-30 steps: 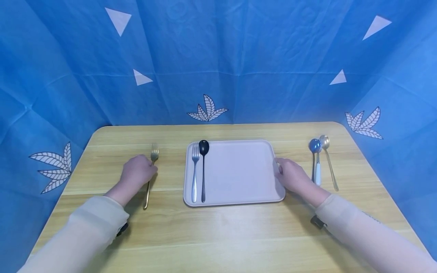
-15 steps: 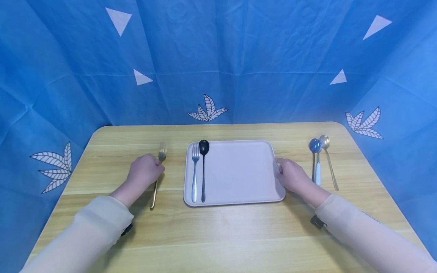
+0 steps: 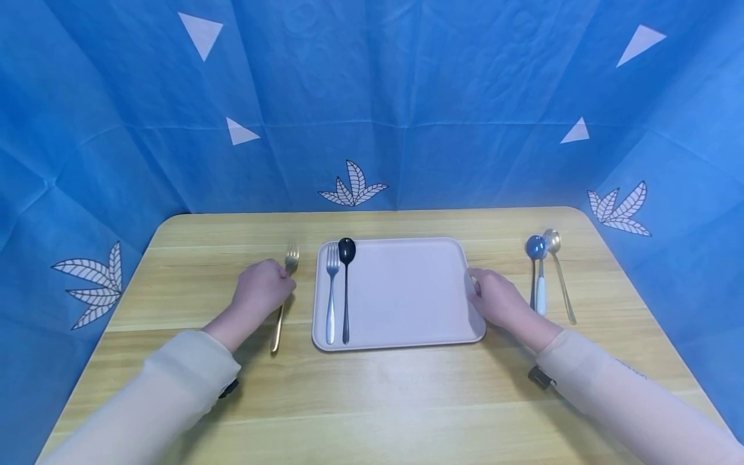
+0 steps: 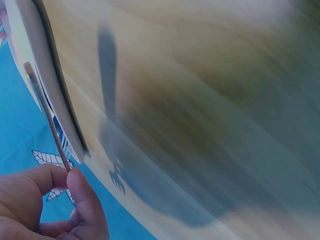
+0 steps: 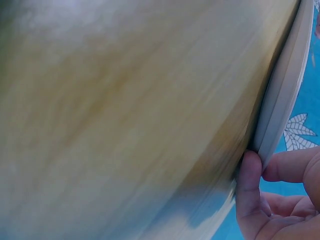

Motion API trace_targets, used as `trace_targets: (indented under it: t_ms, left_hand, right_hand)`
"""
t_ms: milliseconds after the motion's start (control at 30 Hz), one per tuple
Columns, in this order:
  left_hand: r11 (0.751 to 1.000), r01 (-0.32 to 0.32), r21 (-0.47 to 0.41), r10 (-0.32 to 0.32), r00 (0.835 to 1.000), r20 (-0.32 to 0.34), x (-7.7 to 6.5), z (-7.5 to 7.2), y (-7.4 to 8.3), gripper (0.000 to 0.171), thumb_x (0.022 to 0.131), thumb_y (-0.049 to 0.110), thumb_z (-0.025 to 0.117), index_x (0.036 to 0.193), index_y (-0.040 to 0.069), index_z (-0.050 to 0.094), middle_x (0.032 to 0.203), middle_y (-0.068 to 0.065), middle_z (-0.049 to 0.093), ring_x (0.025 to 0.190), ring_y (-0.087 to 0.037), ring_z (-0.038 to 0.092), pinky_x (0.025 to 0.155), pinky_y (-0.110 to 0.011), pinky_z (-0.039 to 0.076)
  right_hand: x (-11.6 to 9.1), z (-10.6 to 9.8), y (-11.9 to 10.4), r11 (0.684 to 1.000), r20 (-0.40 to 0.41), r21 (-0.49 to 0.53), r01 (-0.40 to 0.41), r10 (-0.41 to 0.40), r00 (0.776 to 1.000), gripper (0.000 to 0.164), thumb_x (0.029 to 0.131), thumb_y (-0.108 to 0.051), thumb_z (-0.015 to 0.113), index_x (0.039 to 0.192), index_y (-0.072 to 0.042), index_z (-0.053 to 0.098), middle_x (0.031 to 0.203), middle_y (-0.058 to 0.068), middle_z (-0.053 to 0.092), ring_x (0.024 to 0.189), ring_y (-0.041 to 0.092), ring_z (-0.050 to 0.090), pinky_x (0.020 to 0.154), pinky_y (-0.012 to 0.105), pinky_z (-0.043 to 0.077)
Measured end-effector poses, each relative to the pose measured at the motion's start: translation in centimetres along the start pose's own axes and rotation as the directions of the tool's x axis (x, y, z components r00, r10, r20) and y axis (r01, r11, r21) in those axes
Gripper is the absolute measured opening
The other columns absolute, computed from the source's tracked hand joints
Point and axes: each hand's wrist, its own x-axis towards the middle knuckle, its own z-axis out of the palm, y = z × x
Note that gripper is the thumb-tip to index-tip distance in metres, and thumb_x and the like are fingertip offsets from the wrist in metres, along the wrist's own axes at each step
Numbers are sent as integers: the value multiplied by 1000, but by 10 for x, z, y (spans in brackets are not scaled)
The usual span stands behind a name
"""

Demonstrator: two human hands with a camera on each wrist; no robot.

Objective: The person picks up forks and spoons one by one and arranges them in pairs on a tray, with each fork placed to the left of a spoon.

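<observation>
My left hand [image 3: 263, 288] pinches a gold-handled fork [image 3: 278, 329] by the middle of its handle, tines pointing to the far side. In the left wrist view the fork [image 4: 49, 117] is raised over the table, its shadow falling on the wood. Just right of it lies a pale pinkish tray [image 3: 413, 290]. A silver fork [image 3: 331, 297] and a black spoon [image 3: 346, 290] rest side by side along the tray's left end. My right hand [image 3: 496, 297] grips the tray's right rim; the right wrist view shows thumb and finger pinching the tray edge [image 5: 280, 95].
On the right of the wooden table [image 3: 395, 400] lie a dark-handled spoon [image 3: 533, 284], a white-handled spoon [image 3: 541, 294] and a gold spoon [image 3: 562, 278], close together. A blue cloth [image 3: 372, 77] with white shapes hangs behind and at both sides.
My left hand has carried the gold-handled fork to the right, closer to the tray's left edge. The right hand and the tray have stayed in place.
</observation>
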Motion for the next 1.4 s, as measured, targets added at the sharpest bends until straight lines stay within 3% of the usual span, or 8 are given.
trace_targets:
  t_ms: [133,367,633,967,1167,1400]
  left_hand:
    - [1000,-7,-9,7,1000,-3,-1,2,6,34,81,9,52,54,17,34,50,5,25,47,-15,28,48,-31,30]
    - [1000,-10,-17,10,1000,-11,3,9,13,26,79,10,55,58,16,41,56,2,37,55,-19,39,53,-34,35]
    - [999,-48,-21,47,999,-17,5,17,21,33,80,10,56,54,16,37,49,5,32,48,-16,35,52,-33,34]
    - [998,-18,-54,18,1000,4,6,27,33,23,86,12,62,65,12,51,59,0,47,55,-18,46,53,-32,39]
    - [997,-34,-67,34,999,1,7,33,39,29,85,11,61,61,13,45,56,1,42,53,-17,43,53,-32,37]
    - [995,-50,-83,51,999,11,7,39,46,29,87,11,62,62,13,48,55,1,46,49,-15,46,49,-29,40]
  right_hand:
    - [0,-1,-1,1000,6,3,-9,9,1000,59,88,-1,65,141,14,42,97,20,66,86,30,65,79,46,56]
    - [-2,-1,-2,1000,7,4,-15,14,1000,59,89,-2,65,141,13,42,97,19,66,85,29,64,78,45,56]
    - [-2,-1,-1,1000,8,-1,-12,12,1000,58,90,-3,64,141,14,42,98,20,66,85,30,64,78,46,56]
    - [0,1,1,1000,10,3,-20,20,1000,59,90,-3,64,142,13,41,97,19,66,83,27,64,77,44,56]
    - [0,0,-1,1000,12,8,-25,25,1000,59,90,-3,64,142,13,41,97,19,67,83,27,64,76,43,56]
    - [0,0,-1,999,16,11,-37,37,999,59,90,-3,64,143,12,41,103,23,66,89,31,65,79,44,56]
